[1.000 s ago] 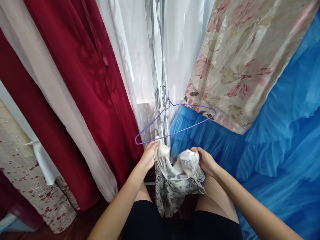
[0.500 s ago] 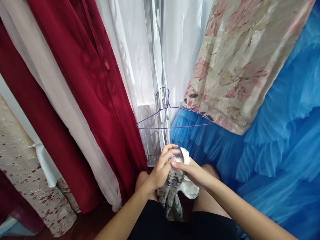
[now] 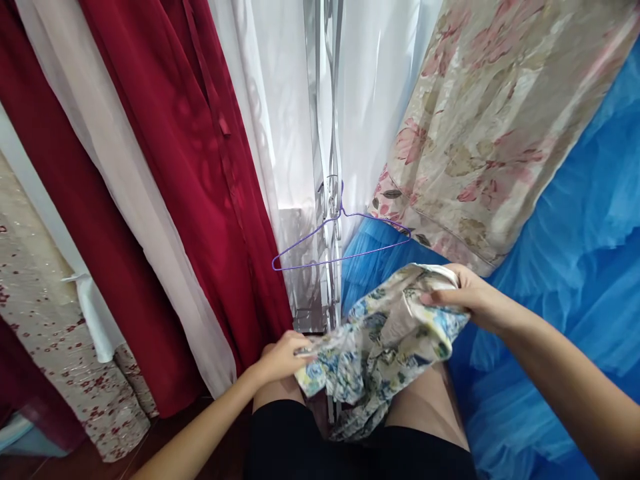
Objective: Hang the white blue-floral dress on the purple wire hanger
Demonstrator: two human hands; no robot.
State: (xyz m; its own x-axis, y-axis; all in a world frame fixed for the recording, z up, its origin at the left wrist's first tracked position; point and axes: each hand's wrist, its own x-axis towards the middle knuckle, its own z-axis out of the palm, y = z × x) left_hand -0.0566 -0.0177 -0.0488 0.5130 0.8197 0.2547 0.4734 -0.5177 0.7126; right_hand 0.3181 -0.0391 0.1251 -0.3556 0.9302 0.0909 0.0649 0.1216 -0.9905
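Note:
Between my two hands, above my lap, stretches a crumpled floral garment [image 3: 400,340], white with blue and yellow flowers. My left hand [image 3: 287,355] is closed on its left end, low by my knee. Higher up, my right hand [image 3: 463,293] pinches the opposite edge, with the thumb lying over the cloth. The garment hangs in folds, and I cannot tell which kind it is. Just beyond it a purple wire hanger [image 3: 345,257] hangs with nothing on it; neither hand touches it.
Dark red cloth [image 3: 165,160] and pale pink cloth [image 3: 135,173] hang at the left. White fabric [image 3: 280,100] hangs in the middle behind shiny strips. On the right are a beige floral cloth [image 3: 480,140] and blue ruffled tulle [image 3: 565,280]. A pale basin [image 3: 30,437] stands lower left.
My hands have moved apart, left hand down and left, right hand to the right, and the bunched garment is now spread between them. The hanger has tilted a little.

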